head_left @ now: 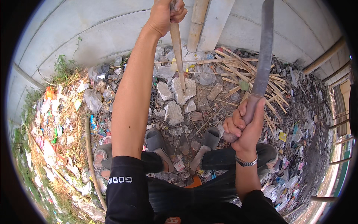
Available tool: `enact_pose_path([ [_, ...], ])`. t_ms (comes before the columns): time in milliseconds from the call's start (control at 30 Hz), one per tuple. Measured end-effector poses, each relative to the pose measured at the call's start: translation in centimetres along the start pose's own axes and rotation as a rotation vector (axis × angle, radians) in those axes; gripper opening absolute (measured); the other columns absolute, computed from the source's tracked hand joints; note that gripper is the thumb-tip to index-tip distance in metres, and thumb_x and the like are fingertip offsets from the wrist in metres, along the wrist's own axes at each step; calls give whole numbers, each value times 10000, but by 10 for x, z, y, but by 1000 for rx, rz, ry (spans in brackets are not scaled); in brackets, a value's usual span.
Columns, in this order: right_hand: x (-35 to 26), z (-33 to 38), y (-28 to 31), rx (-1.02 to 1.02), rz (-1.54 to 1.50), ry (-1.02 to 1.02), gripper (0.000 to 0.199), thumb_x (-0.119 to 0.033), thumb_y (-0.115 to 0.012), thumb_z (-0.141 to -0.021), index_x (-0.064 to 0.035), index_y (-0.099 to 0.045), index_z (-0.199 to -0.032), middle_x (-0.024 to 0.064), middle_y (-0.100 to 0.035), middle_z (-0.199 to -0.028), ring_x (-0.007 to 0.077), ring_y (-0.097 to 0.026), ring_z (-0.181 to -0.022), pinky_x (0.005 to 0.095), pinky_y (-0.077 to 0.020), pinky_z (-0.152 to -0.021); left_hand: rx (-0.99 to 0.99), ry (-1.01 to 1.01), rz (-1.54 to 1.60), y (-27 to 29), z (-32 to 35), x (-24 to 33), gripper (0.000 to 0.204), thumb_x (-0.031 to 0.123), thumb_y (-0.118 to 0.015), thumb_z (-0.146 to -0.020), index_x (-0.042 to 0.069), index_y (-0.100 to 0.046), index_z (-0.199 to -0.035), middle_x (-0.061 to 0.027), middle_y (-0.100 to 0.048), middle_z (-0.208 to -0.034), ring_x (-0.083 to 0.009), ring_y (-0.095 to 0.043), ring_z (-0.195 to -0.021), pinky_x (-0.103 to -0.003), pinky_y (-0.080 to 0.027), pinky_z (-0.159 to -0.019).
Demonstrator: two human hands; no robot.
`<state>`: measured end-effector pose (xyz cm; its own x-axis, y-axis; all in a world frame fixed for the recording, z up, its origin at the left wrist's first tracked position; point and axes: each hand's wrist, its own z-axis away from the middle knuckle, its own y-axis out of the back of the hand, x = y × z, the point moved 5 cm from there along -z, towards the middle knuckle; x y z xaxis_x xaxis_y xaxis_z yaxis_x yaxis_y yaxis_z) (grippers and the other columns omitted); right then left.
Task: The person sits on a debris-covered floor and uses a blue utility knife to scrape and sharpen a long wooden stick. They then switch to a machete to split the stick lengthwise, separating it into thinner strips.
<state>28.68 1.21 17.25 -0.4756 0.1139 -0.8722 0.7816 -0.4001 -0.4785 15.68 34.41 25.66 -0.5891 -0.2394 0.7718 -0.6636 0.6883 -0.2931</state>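
My left hand (167, 18), at the top, is closed round the upper part of a bamboo strip (177, 48). The strip stands nearly upright, its lower end on a pale broken rock (189, 92). On the right, my right hand (244, 128) grips the brown handle of a machete (264, 56). Its long dark blade points up and away from me, apart from the strip. Beyond the blade lies a loose pile of split bamboo sticks (275, 91), partly hidden by it.
A pale panel wall (108, 22) rises ahead, with a bamboo pole (197, 26) and a concrete post (215, 28) against it. Smaller rocks (173, 113) lie before my slippered feet (210, 138). Litter (56, 127) covers the ground, and a long stick (89, 149) lies left.
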Motion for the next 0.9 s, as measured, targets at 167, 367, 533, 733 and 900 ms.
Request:
enact_pose_path([
  [167,-7,6,-28,-151,-83,596,690,-797,-392,-974,-117,-422,-861,-19,-379,-571,108,-386,-443,291,-373,-501,-26,30,-1,-12,-11,-11,704,740,-418,-1003,155,-410,-613,41,-292,-490,-110,-282,-434,-274,-203,-435],
  [367,130,14,43,258,100,-640,561,-653,-553,-1003,-122,-472,-845,-47,-350,-569,95,-339,-407,315,-379,-467,-19,56,-3,-17,-12,-11,711,752,-415,-997,159,-399,-606,40,-294,-495,-109,-287,-436,-273,-195,-439],
  [533,4,-2,8,49,-65,-6,609,-731,-425,-1008,-144,-446,-850,-47,-332,-539,92,-317,-383,336,-391,-484,-21,57,-52,-26,-11,-10,723,761,-416,-992,162,-386,-589,43,-275,-489,-109,-278,-429,-281,-190,-438],
  [733,34,14,-7,-9,-24,435,657,-789,-336,-994,-156,-435,-847,-42,-341,-544,99,-331,-400,337,-373,-488,9,74,-78,-33,-24,-14,734,758,-411,-995,156,-373,-577,48,-249,-482,-112,-267,-420,-284,-183,-438],
  [900,147,8,56,260,62,-690,582,-694,-540,-986,-136,-464,-839,-58,-348,-574,94,-343,-409,329,-401,-499,38,53,-56,-34,-17,-10,727,747,-406,-1003,149,-378,-591,44,-266,-493,-114,-272,-426,-281,-194,-441],
])
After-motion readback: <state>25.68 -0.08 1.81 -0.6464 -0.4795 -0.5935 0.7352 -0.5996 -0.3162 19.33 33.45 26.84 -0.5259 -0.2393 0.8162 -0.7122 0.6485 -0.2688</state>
